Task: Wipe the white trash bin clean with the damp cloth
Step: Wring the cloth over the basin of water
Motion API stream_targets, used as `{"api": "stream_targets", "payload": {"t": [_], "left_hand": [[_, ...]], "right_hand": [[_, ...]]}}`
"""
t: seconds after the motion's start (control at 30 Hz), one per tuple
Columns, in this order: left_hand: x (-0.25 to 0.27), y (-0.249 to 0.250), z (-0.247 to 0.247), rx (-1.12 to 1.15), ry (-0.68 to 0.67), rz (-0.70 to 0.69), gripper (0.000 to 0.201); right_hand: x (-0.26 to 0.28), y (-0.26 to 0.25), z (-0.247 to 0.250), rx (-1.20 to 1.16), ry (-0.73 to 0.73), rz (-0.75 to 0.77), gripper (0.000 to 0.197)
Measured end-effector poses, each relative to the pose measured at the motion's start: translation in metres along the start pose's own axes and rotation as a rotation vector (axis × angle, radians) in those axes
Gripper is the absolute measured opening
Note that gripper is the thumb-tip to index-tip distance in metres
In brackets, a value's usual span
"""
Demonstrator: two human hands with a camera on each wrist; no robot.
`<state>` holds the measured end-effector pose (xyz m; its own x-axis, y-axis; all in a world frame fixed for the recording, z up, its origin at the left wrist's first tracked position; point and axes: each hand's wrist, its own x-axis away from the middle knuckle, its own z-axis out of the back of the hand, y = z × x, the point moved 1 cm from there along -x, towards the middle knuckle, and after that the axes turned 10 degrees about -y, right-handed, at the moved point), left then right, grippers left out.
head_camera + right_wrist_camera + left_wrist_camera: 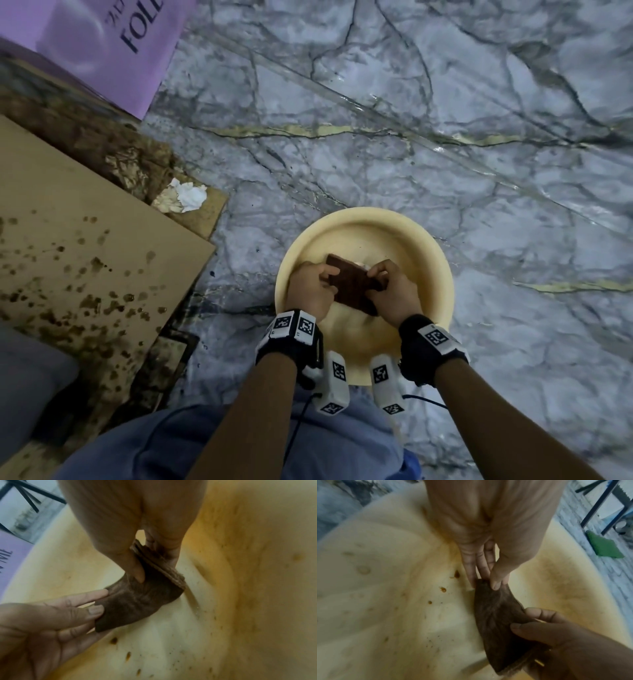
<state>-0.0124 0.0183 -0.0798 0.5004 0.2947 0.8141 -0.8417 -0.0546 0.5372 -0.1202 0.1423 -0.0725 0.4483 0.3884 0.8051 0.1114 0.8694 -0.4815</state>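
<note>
Both hands pinched the limp, soaked brown cloth (352, 286) by opposite edges, left hand (312, 287) and right hand (394, 294), inside the round cream-white plastic bin (424, 246) on the marble floor; it looked soft and best gripped bunched.

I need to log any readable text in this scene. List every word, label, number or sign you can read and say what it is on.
"FOLL", cut off by the frame edge: dark letters on the purple box.
Small script beside those letters: too small to read.
Dark letters on the purple box in the right wrist view: blurred, unreadable.
Square coded markers on the wrist bands: patterns only, no words.
Nothing else carries text.
</note>
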Motion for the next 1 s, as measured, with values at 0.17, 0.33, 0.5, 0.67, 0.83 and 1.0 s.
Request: {"api": "stream_targets", "payload": {"t": [0.17, 0.33, 0.5, 0.67, 0.83, 1.0], "left_hand": [[0.018, 0.023, 0.017, 0.047, 0.024, -0.100, 0.037], [0.058, 0.059, 0.050, 0.126, 0.062, -0.233, 0.037], [0.112, 0.072, 0.094, 0.136, 0.155, -0.367, 0.035], [0.183, 0.059, 0.150, 0.140, 0.229, -0.423, 0.034], [0.272, 0.030, 0.201, 0.102, 0.358, -0.498, 0.035], [0.371, -0.014, 0.243, 0.031, 0.544, -0.540, 0.037]], "right_hand": [[0.020, -0.018, 0.016, -0.058, -0.037, 0.074, 0.030], [0.047, -0.051, 0.037, -0.184, -0.163, 0.173, 0.045], [0.088, -0.108, 0.043, -0.281, -0.293, 0.284, 0.043], [0.144, -0.170, 0.019, -0.223, -0.419, 0.445, 0.022], [0.210, -0.232, -0.029, -0.034, -0.482, 0.634, 0.027], [0.279, -0.285, -0.094, 0.047, -0.591, 0.789, 0.028]]}}
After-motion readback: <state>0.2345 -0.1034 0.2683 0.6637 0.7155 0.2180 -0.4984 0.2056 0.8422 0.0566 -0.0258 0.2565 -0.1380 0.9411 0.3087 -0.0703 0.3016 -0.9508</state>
